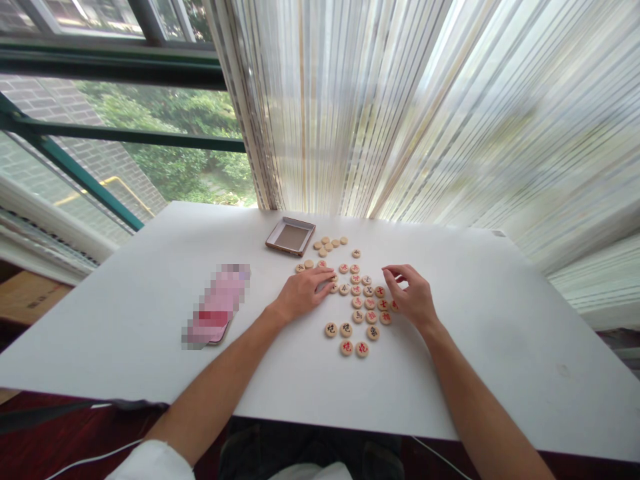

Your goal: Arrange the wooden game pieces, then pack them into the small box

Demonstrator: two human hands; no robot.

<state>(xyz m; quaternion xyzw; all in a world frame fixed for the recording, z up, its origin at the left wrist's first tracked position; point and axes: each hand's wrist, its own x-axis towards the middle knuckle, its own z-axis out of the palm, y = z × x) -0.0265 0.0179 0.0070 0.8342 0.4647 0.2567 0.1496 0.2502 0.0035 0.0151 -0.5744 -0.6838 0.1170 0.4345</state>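
Round wooden Chinese chess pieces [357, 303] lie on the white table in loose rows, some with red characters and others with black ones. My left hand [303, 295] rests palm down at their left side, fingers stretched out, the fingertips on or right over a couple of pieces they partly cover. Just right of the rows, my right hand [413, 297] hovers with thumb and index tips brought together; I see nothing between them. A red-marked piece [395, 305] is partly hidden by that hand. Nearer me lie black-marked pieces [346, 330] and red-marked pieces [362, 349].
An open shallow box [291, 237] stands at the back of the white table [480, 373]. Several blank-looking pieces [329, 247] lie beside it. A blurred-out pink phone-like object [217, 307] is on the left. Striped curtains [320, 107] and a window border the far edge.
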